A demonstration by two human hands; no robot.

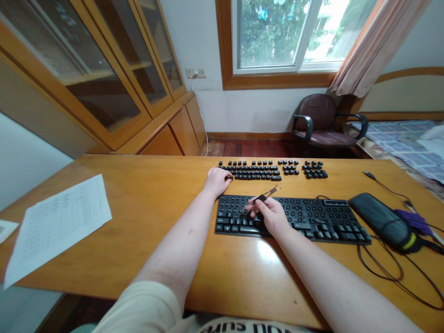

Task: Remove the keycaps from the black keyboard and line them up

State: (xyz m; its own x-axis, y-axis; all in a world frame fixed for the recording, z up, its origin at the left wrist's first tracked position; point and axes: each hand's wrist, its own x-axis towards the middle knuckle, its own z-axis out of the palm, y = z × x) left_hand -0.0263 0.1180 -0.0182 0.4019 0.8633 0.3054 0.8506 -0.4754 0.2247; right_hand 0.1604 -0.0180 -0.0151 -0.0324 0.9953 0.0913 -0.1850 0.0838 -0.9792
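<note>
A black keyboard [312, 219] lies on the wooden desk [152, 222] in front of me. Beyond it, several loose black keycaps [258, 170] are laid out in rows in a keyboard pattern. My left hand [217, 181] reaches to the left end of those rows, its fingers curled around a keycap there. My right hand [268, 213] hovers over the left half of the keyboard and pinches a thin keycap puller [260, 200], whose tip points down at the keys.
A printed paper sheet [57, 222] lies at the desk's left edge. A black pouch [379, 221], a purple item [412, 218] and looping black cables [391, 273] sit at the right. Behind the desk stand an office chair [321, 121], wooden cabinets [104, 78] and a bed [405, 143].
</note>
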